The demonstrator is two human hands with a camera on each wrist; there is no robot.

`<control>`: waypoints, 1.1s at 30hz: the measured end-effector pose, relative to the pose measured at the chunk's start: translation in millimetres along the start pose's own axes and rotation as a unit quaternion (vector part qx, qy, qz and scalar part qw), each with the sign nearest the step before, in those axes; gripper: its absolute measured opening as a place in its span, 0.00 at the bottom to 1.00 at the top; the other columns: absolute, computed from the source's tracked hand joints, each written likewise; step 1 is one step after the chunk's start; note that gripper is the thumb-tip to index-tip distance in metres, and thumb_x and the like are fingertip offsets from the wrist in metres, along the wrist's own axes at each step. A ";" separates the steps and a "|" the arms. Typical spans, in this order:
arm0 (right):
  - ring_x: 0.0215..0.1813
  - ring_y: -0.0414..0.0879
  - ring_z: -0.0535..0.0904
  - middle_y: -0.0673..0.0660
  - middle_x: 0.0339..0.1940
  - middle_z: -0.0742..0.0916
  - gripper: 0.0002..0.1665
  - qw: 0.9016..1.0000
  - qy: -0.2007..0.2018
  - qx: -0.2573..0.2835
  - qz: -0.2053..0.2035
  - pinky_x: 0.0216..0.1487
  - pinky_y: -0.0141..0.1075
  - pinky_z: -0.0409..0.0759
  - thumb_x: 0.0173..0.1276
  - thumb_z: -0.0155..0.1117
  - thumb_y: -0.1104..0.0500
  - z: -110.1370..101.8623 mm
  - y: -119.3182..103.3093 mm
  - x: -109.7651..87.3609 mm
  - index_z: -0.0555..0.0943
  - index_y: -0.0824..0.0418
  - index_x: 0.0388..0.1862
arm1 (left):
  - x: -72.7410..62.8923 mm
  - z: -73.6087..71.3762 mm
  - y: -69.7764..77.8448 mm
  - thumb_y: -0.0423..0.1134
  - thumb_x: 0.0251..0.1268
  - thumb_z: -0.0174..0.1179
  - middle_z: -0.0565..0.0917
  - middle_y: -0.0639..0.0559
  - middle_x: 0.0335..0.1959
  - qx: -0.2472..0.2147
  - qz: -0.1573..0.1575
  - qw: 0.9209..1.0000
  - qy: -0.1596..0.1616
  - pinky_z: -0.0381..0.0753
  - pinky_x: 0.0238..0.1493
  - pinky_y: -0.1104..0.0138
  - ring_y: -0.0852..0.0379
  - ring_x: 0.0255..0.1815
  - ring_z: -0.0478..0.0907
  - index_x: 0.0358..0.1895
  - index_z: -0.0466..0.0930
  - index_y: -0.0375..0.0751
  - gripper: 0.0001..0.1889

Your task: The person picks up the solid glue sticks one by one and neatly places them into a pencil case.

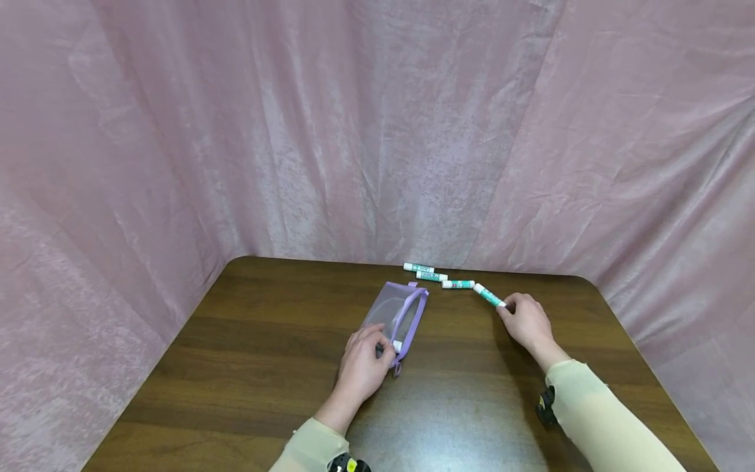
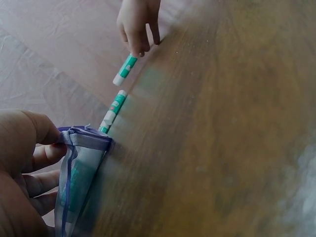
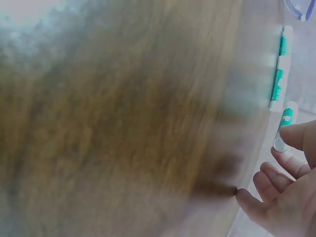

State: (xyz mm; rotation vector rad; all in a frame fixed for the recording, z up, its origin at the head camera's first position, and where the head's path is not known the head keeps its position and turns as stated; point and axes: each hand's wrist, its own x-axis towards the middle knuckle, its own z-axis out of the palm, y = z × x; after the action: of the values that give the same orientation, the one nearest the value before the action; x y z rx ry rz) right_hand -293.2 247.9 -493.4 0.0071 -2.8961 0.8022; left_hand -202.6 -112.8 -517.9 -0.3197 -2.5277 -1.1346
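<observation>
My left hand pinches the near edge of a mesh zipper pouch with purple trim, which lies on the table with its zipper side parted. Inside the pouch shows a white-and-green tube, likely a glue stick. To the right, my right hand pinches the near end of another glue stick between thumb and finger. In the right wrist view its remaining fingers spread beside the table edge. More glue sticks lie end to end behind the pouch, leading to the held one.
The brown wooden table has rounded far corners. A pink velvet curtain hangs close behind its far edge and along the sides. A zipper pull sticks out at the pouch's near end.
</observation>
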 end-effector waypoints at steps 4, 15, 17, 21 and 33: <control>0.56 0.69 0.81 0.71 0.55 0.85 0.16 1.000 0.011 0.002 -0.017 0.56 0.64 0.79 0.80 0.66 0.56 -0.8 -6.1 -4.5 0.84 0.70 0.53 | 0.3 -0.8 -0.1 0.32 0.65 0.64 0.88 0.37 0.63 0.001 -0.003 1.000 -0.001 0.71 0.77 0.41 0.33 0.71 0.80 0.27 0.81 0.45 0.09; 0.58 0.67 0.83 0.69 0.60 0.86 0.14 0.997 0.017 -0.010 -0.073 0.52 0.63 0.81 0.79 0.70 0.55 -14.3 -30.8 -18.9 0.86 0.64 0.53 | 1.2 -0.1 0.7 0.31 0.65 0.64 0.88 0.35 0.63 -0.009 -0.004 1.000 -0.001 0.70 0.77 0.40 0.32 0.71 0.79 0.27 0.81 0.44 0.08; 0.57 0.66 0.84 0.68 0.60 0.87 0.12 0.996 0.015 -0.013 -0.086 0.50 0.62 0.82 0.79 0.71 0.55 -16.5 -35.1 -21.8 0.86 0.62 0.51 | 1.6 0.2 0.4 0.31 0.64 0.65 0.87 0.36 0.63 -0.009 -0.005 1.000 -0.002 0.70 0.77 0.40 0.32 0.71 0.79 0.27 0.81 0.45 0.08; 0.59 0.65 0.84 0.65 0.61 0.87 0.09 0.994 0.009 -0.009 -0.105 0.50 0.61 0.82 0.79 0.72 0.55 -21.1 -43.4 -26.9 0.86 0.58 0.50 | 2.6 0.6 0.0 0.31 0.64 0.65 0.87 0.36 0.64 -0.008 -0.008 1.000 -0.002 0.70 0.77 0.40 0.31 0.71 0.79 0.27 0.81 0.45 0.08; 0.56 0.59 0.84 0.58 0.60 0.88 0.07 0.991 -0.009 0.025 -0.130 0.54 0.58 0.82 0.79 0.73 0.55 -28.6 -60.3 -40.5 0.86 0.54 0.50 | 2.8 3.0 -1.2 0.32 0.65 0.64 0.88 0.37 0.63 -0.004 -0.009 1.000 -0.001 0.70 0.77 0.40 0.32 0.71 0.79 0.27 0.81 0.46 0.08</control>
State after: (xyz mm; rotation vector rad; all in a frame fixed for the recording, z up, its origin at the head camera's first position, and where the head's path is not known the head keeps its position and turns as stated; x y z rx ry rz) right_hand -246.9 209.5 -443.6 0.3897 -2.8095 0.8285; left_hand -206.2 -111.2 -519.4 -0.3012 -2.5335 -1.1522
